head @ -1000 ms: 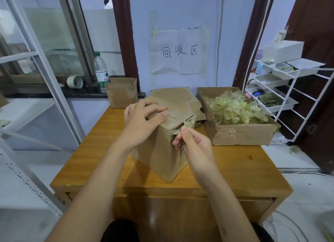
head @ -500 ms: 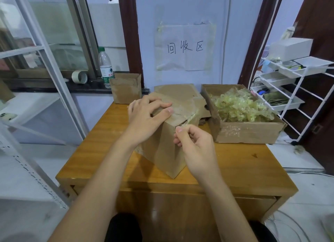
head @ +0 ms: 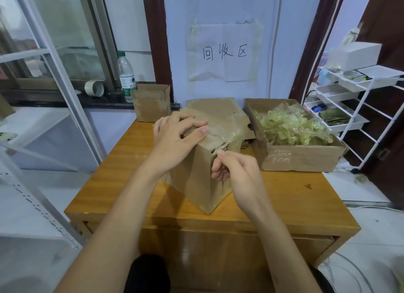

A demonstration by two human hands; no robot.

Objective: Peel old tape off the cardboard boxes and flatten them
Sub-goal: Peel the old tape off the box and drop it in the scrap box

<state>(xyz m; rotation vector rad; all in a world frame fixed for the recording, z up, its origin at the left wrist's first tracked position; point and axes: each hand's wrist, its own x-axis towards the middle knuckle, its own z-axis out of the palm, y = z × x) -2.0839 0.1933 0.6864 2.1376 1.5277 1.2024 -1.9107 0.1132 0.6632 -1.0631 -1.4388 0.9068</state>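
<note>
A brown cardboard box (head: 192, 183) stands on the wooden table (head: 284, 200), one corner turned towards me. My left hand (head: 175, 137) grips its top edge, thumb laid along the upper flap. A strip of clear yellowish tape (head: 229, 137) lifts off the top right of the box. My right hand (head: 231, 170) pinches the tape's lower end against the box's right face, fingers curled.
An open box (head: 301, 159) full of crumpled peeled tape sits on the right. Flattened cardboard (head: 218, 106) lies behind, and a small box (head: 150, 102) stands at the back left. A water bottle (head: 126, 78) and a tape roll (head: 94, 88) rest on the sill. A white rack (head: 354, 100) stands right.
My right hand has drawn the tape a little lower and towards me along the box's right face. My left hand keeps its hold on the top.
</note>
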